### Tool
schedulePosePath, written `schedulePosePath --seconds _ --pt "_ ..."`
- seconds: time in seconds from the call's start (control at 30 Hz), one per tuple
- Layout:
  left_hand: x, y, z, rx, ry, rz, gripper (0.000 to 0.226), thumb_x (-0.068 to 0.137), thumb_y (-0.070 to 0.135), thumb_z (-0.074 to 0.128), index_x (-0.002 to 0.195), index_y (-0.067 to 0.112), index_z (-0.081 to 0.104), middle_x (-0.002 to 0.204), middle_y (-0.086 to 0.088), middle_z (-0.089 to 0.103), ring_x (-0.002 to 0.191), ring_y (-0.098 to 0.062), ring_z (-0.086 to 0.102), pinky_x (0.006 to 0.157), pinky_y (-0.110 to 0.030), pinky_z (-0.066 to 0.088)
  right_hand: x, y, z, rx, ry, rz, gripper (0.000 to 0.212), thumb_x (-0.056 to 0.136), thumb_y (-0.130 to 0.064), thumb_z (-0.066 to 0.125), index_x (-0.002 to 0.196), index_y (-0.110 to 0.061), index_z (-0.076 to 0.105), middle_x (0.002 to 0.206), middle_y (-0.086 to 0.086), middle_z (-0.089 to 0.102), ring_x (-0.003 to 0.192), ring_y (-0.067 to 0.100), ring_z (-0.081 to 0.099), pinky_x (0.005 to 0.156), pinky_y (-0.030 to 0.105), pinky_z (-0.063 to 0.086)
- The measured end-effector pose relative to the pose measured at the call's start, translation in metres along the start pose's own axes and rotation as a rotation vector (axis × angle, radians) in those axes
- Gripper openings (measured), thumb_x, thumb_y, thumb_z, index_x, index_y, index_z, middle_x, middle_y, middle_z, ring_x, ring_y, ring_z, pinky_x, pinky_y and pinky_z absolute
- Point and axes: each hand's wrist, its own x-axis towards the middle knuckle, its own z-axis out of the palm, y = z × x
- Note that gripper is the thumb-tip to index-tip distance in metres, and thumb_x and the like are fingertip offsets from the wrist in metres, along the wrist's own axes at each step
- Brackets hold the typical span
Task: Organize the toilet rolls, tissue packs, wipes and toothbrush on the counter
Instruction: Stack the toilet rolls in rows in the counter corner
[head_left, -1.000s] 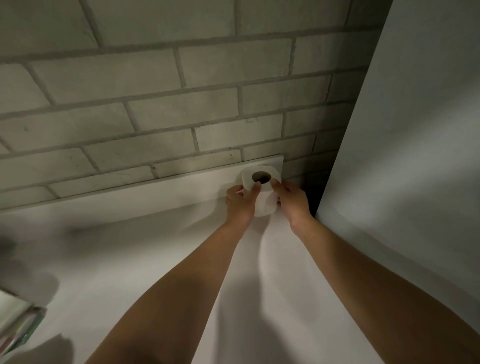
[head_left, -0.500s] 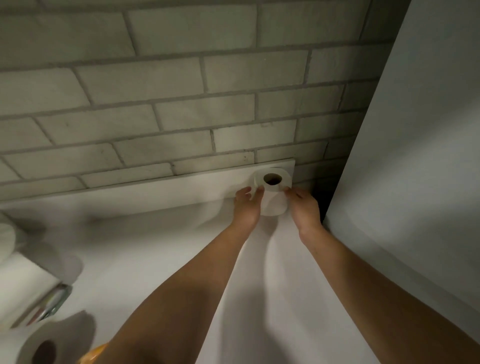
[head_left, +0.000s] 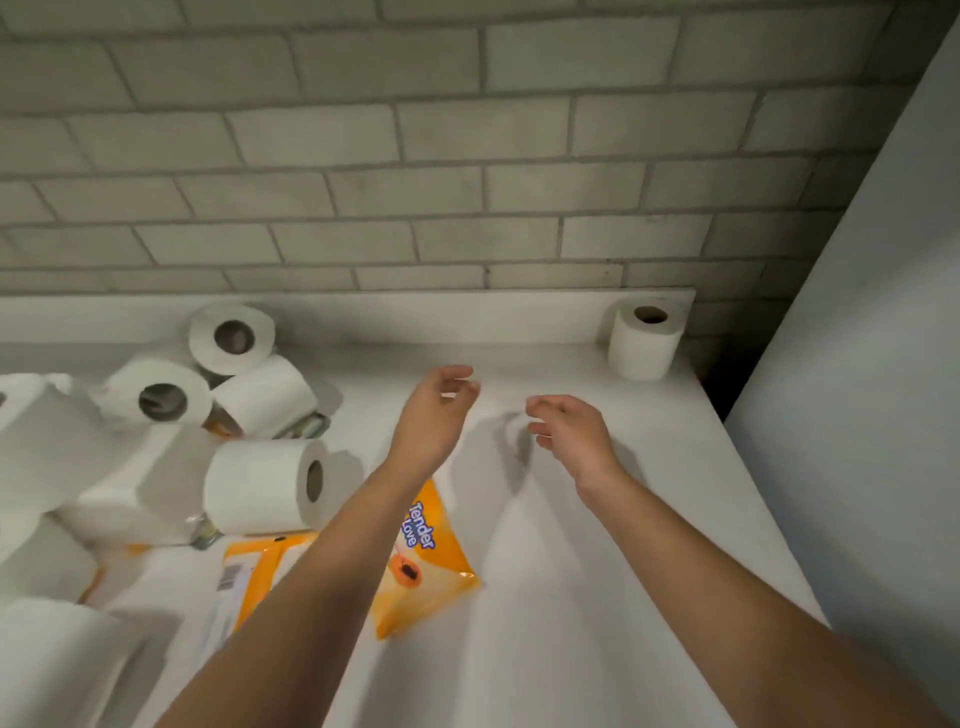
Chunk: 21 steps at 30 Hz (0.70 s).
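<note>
One white toilet roll (head_left: 644, 338) stands upright in the far right corner of the white counter (head_left: 597, 519). My left hand (head_left: 439, 410) and my right hand (head_left: 569, 434) hover over the counter's middle, both empty with fingers loosely apart, well short of that roll. A heap of several toilet rolls (head_left: 260, 486) lies tumbled on the left, some on their sides. An orange wipes pack (head_left: 426, 561) lies flat under my left forearm, with another orange pack (head_left: 254, 566) beside it. Tissue packs in clear wrap (head_left: 119, 488) sit within the heap. No toothbrush is visible.
A grey brick wall (head_left: 415, 156) runs along the back above a low white ledge (head_left: 415, 312). A pale panel (head_left: 857, 364) closes the right side, with a dark gap (head_left: 719, 379) behind the counter's corner.
Both hands let go of the upright roll in the corner and drew back toward the counter's middle. The view swung left and the heap of rolls and packs came into sight.
</note>
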Motion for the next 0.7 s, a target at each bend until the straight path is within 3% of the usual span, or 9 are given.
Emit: schedulePosePath --seconds 0.07,0.17,0.27,0.33,0.43,0.57,0.7 --pt "-0.016 -0.009 -0.035 0.071 0.068 0.021 0.015 0.095 0.027 0.062 0.11 0.028 0.06 0.1 0.01 0.065 0.082 0.0 0.061 0.069 -0.006 0.043 -0.014 0.004 0.025 -0.01 -0.064 -0.001 0.008 0.09 -0.018 0.065 0.093 -0.012 0.069 0.09 0.003 0.068 0.081 0.018 0.065 0.074 0.021 0.051" --pt "-0.035 -0.027 -0.082 0.334 0.19 0.039 0.029 0.092 0.033 0.065 0.12 0.027 0.062 0.116 0.007 0.065 0.106 -0.012 0.061 0.089 -0.031 0.048 -0.033 0.01 0.06 -0.045 -0.155 0.008 0.011 0.092 -0.017 0.061 0.096 -0.01 0.068 0.09 0.001 0.067 0.073 0.011 0.062 0.058 0.013 0.045" --pt "-0.049 -0.043 -0.119 0.747 0.34 0.021 0.043 0.083 0.04 0.07 0.124 0.029 0.062 0.126 0.001 0.059 0.122 -0.024 0.051 0.1 -0.041 0.04 -0.048 0.015 0.093 -0.059 -0.216 0.024 0.013 0.093 -0.014 0.059 0.099 -0.01 0.07 0.095 0.0 0.068 0.073 0.008 0.062 0.071 0.021 0.051" --pt "-0.055 -0.054 -0.136 0.88 0.393 -0.016 0.055 0.076 0.046 0.075 0.126 0.027 0.062 0.133 -0.005 0.053 0.127 -0.029 0.045 0.103 -0.044 0.036 -0.056 0.018 0.113 -0.064 -0.254 0.031 0.014 0.093 -0.013 0.057 0.098 -0.011 0.071 0.097 0.001 0.069 0.077 0.009 0.063 0.085 0.03 0.052" --pt "-0.059 -0.068 -0.152 0.909 0.366 -0.099 0.069 0.072 0.055 0.076 0.132 0.028 0.055 0.141 -0.006 0.043 0.131 -0.028 0.039 0.104 -0.042 0.036 -0.065 0.022 0.14 -0.114 -0.294 0.024 0.019 0.093 -0.011 0.055 0.1 -0.011 0.073 0.101 0.0 0.07 0.088 0.012 0.064 0.093 0.031 0.051" --pt "-0.06 -0.071 -0.157 0.769 0.304 -0.132 0.082 0.073 0.056 0.075 0.141 0.024 0.042 0.143 -0.008 0.035 0.13 -0.031 0.04 0.103 -0.04 0.04 -0.072 0.027 0.16 -0.164 -0.309 0.032 0.028 0.092 -0.011 0.057 0.116 -0.012 0.071 0.112 -0.001 0.07 0.102 0.014 0.063 0.094 0.031 0.051" --pt "-0.055 -0.067 -0.168 0.667 0.254 -0.116 0.083 0.073 0.055 0.075 0.143 0.028 0.039 0.143 -0.004 0.033 0.132 -0.027 0.04 0.101 -0.038 0.042 -0.079 0.026 0.177 -0.127 -0.324 0.053 0.034 0.092 -0.017 0.06 0.126 -0.017 0.061 0.118 -0.001 0.065 0.114 0.017 0.061 0.102 0.034 0.048"
